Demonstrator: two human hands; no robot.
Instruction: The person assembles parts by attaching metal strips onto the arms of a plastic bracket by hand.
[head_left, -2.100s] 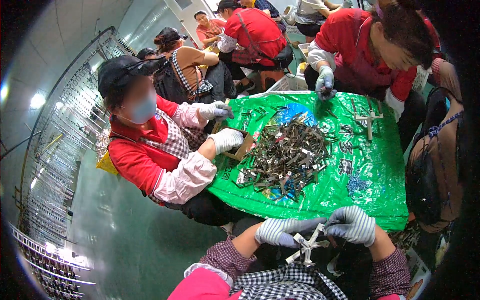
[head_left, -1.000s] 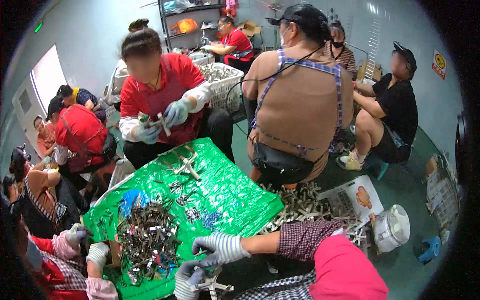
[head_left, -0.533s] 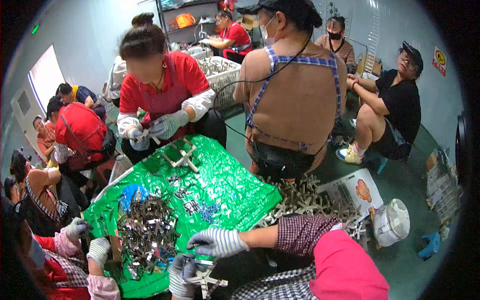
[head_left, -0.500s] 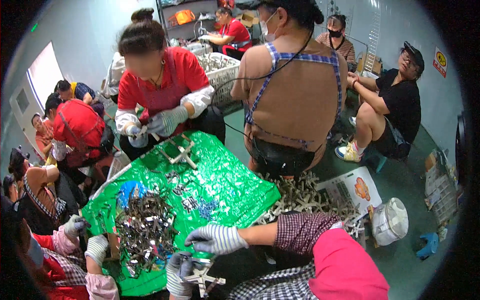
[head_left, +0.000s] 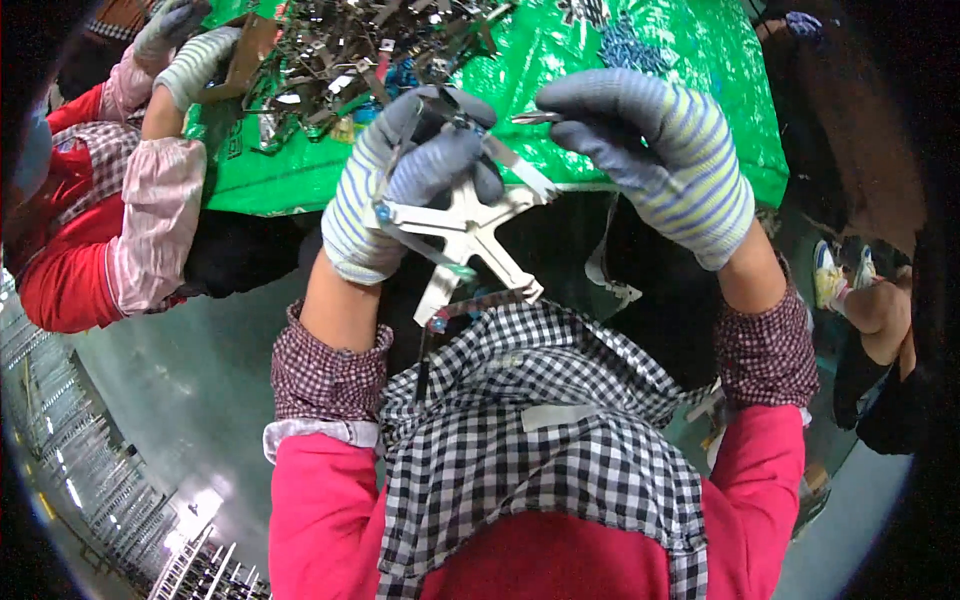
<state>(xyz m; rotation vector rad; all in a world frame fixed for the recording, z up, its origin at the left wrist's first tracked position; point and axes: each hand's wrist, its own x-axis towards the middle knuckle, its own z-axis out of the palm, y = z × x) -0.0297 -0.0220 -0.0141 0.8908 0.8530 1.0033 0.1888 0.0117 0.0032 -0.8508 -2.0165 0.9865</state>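
A white five-armed star-shaped part [head_left: 468,228], with thin metal strips on some of its arms, is tilted above my lap. My left hand [head_left: 375,195], in a striped glove with grey fingers, is closed around its upper arm and a dark metal strip. Across from it, my gloved right hand [head_left: 675,150] pinches a small pointed metal piece [head_left: 537,117] between thumb and fingers, apart from the star-shaped part. Both hands are at the near edge of the green plastic sheet [head_left: 265,185]. The gloved fingers partly hide what my left hand grips.
Beyond my left hand lies a heap of dark metal strips [head_left: 350,50]. Small blue pieces [head_left: 632,45] lie farther right on the sheet. A co-worker's gloved hand [head_left: 200,65] is close by on the left. Another person's legs [head_left: 875,315] show at the right.
The view has swung down toward my lap. My right hand, earlier stretched out over the sheet, now pinches a small metal piece. My left hand still holds the star-shaped part.
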